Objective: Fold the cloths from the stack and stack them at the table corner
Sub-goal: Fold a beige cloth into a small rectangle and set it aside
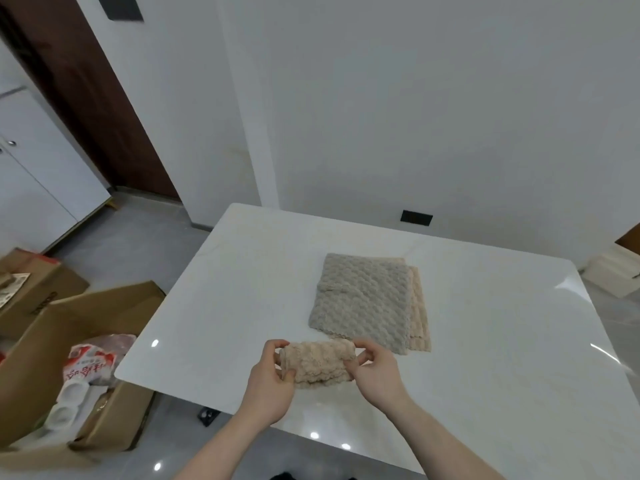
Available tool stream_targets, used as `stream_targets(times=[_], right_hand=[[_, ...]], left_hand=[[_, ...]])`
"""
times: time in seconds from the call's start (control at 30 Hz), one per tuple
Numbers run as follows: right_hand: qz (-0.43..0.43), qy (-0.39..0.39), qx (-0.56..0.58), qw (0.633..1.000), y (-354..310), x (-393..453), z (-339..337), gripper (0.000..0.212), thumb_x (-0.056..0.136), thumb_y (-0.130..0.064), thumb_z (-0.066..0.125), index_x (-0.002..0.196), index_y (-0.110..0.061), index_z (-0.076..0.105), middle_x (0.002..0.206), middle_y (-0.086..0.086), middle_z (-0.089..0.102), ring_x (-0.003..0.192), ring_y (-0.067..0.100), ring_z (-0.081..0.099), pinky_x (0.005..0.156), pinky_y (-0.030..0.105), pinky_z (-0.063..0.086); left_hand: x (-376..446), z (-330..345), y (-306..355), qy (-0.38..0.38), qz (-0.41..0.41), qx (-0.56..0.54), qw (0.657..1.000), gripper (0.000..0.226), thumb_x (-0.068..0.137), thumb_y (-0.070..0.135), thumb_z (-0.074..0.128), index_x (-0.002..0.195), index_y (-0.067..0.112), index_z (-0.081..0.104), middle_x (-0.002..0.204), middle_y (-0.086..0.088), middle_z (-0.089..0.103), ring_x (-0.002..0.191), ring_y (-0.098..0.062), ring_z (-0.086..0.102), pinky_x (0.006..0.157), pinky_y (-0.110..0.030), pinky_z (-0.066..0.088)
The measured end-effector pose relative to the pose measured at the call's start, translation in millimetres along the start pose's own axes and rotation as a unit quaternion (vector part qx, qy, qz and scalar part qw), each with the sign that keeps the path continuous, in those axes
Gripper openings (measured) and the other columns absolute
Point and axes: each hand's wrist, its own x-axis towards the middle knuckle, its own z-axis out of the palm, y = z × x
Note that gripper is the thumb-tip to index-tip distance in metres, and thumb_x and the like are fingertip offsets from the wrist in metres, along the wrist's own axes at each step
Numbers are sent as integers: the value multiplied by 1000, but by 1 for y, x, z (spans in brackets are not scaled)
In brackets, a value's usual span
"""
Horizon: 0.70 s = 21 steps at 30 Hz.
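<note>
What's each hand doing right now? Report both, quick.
Left hand: closed on the folded beige cloth, left end.
Right hand: closed on the same cloth, right end.

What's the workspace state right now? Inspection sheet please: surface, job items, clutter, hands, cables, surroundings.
Surface: white glossy table, glare spots, nothing on it but the cloths.
Job's things: small folded beige cloth held at the near edge; stack of flat cloths behind it, grey on top, beige edges showing beneath. No folded pile at any corner yet.
Clutter: nothing seen on the table.
Grippers: left hand and right hand each pinch one end of the beige cloth.
Cables: nothing seen.
Surroundings: open cardboard boxes on the floor at left, with packaging inside; black wall outlet; white wall; brown door.
</note>
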Motion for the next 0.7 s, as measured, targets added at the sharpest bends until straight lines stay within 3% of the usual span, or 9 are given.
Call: stream_targets(times=[0.2,0.3,0.43,0.53,0.63,0.7], right_hand=[[-36,-10,-5,999,-30,18,33,21,88,-29,77,91,-45,64,72,-1,66,63,12,66,63,20,53],[-39,-7,3,999,-48,25,59,22,88,-21,76,93,-40,66,76,13,70,61,10,63,58,14,50],[-29,18,8,999,-68,35,105,19,88,-23,77,105,-29,71,78,10,71,65,14,69,57,11,49],[-21,34,15,999,-89,37,149,14,89,-30,76,101,-34,71,71,0,67,64,13,71,58,14,51],[-13,49,27,998,-109,34,191,14,90,-29,75,101,-35,69,75,4,68,65,16,73,58,15,51],[-9,65,28,997,-116,33,212,15,89,-28,75,100,-37,70,76,7,69,65,18,72,63,24,55]], left_hand=[[23,-40,1,36,-4,-11,999,34,99,6,58,120,31,48,101,5,61,75,-13,66,52,-16,47],[41,-70,-6,39,-1,-15,999,33,99,8,59,119,32,49,100,6,60,75,-14,65,53,-19,47],[69,-117,-23,18,27,-5,999,31,99,8,59,115,33,50,99,7,60,75,-14,63,52,-19,47],[91,-162,-42,-9,36,22,999,32,98,6,58,117,32,51,100,8,59,80,-12,62,52,-15,46],[114,-204,-60,-35,36,50,997,35,97,4,58,118,31,52,101,5,59,82,-13,61,55,-18,46],[126,-223,-68,-50,38,63,996,32,97,5,59,116,30,54,98,3,59,78,-14,60,54,-18,45]])
